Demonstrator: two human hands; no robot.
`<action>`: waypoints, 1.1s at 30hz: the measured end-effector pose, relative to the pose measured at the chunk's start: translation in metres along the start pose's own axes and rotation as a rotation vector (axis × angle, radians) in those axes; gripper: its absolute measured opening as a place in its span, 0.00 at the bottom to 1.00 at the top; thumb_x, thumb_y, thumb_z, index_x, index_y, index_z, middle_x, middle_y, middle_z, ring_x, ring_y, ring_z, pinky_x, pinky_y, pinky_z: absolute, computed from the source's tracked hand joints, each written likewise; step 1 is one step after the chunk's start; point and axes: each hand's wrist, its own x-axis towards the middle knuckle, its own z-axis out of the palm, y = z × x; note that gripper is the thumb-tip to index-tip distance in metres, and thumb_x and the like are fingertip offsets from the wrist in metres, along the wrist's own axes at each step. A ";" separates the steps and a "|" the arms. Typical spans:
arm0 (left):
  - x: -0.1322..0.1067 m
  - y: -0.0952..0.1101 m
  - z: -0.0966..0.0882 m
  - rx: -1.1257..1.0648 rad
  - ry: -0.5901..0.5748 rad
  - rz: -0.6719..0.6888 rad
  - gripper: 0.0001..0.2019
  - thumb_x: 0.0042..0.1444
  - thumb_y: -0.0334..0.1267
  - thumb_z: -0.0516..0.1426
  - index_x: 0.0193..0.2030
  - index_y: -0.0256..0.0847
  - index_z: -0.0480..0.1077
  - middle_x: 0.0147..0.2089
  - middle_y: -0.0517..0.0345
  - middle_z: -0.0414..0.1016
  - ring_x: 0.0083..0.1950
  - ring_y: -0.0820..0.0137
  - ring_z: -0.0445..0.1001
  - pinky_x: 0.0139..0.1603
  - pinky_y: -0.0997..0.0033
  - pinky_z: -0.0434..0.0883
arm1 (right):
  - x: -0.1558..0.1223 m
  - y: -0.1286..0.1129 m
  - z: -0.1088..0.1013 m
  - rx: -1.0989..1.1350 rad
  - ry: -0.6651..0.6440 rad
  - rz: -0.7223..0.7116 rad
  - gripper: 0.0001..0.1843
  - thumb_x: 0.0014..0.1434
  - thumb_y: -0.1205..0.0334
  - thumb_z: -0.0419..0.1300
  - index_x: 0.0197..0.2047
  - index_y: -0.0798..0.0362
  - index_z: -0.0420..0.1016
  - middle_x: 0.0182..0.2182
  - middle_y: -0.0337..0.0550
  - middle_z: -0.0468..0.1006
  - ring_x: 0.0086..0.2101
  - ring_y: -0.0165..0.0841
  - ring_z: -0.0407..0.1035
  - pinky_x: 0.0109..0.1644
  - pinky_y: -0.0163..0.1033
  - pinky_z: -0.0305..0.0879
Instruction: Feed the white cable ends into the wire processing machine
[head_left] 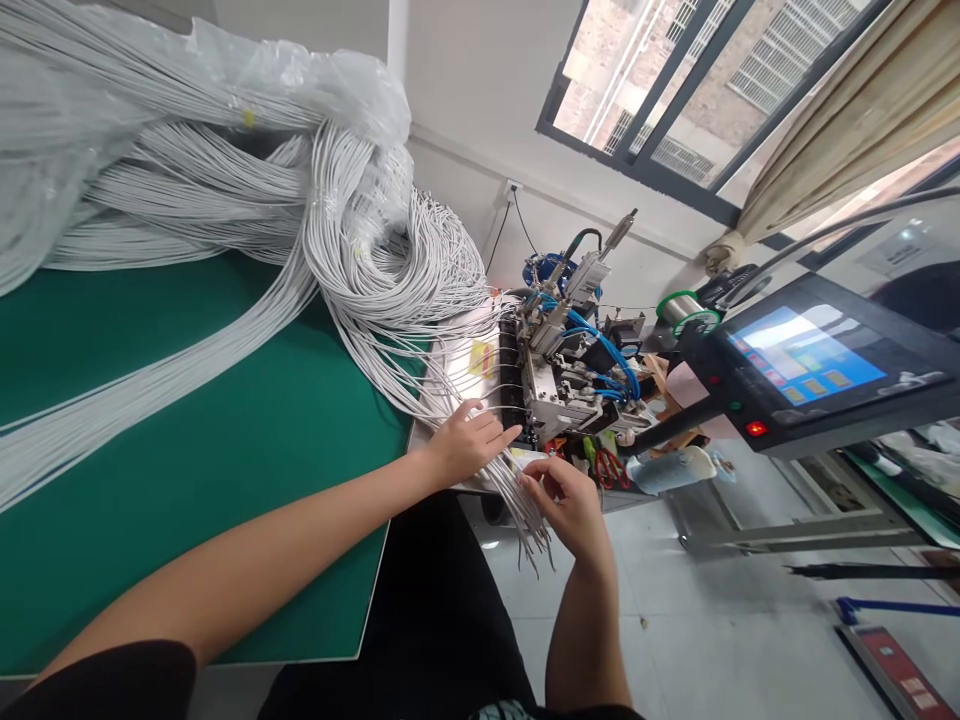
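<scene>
My left hand [466,443] lies palm down over a bundle of thin white cables [517,498], fingers stretched toward the front of a small metal machine [551,380]. My right hand [568,502] is at the right side of the same bundle, thumb and index finger pinched together at one of the white cables. The loose cable ends hang below both hands, past the table edge. Single cables run from a large coil [397,270] across a white plate [457,375] into the machine's dark row of slots. My fingertips partly hide the cables under them.
A green-topped table [300,440] on the left bears more white cables and clear plastic wrap [367,90]. Right of the machine are a touchscreen panel [817,350], a wire spool [682,312], red-handled scissors [611,468] and a pale bottle [675,470].
</scene>
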 end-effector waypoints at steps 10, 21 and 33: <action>0.000 0.000 -0.004 -0.059 0.039 -0.033 0.18 0.63 0.28 0.48 0.57 0.40 0.67 0.34 0.60 0.75 0.35 0.72 0.71 0.57 0.60 0.56 | 0.015 0.021 -0.001 0.097 0.243 0.083 0.11 0.61 0.54 0.58 0.33 0.52 0.73 0.25 0.40 0.70 0.24 0.31 0.61 0.28 0.36 0.57; 0.002 0.004 -0.007 -0.089 0.103 -0.152 0.12 0.66 0.31 0.48 0.35 0.41 0.71 0.31 0.63 0.73 0.36 0.72 0.69 0.59 0.57 0.50 | 0.020 0.054 -0.017 0.398 0.083 0.258 0.15 0.57 0.48 0.62 0.33 0.53 0.72 0.26 0.38 0.70 0.27 0.30 0.61 0.30 0.34 0.57; 0.002 0.001 0.000 -0.108 0.057 -0.082 0.13 0.61 0.25 0.47 0.40 0.42 0.71 0.29 0.63 0.71 0.37 0.71 0.69 0.59 0.55 0.49 | 0.038 0.069 0.010 0.581 0.272 0.262 0.17 0.53 0.47 0.64 0.27 0.53 0.71 0.21 0.37 0.67 0.22 0.28 0.56 0.27 0.34 0.54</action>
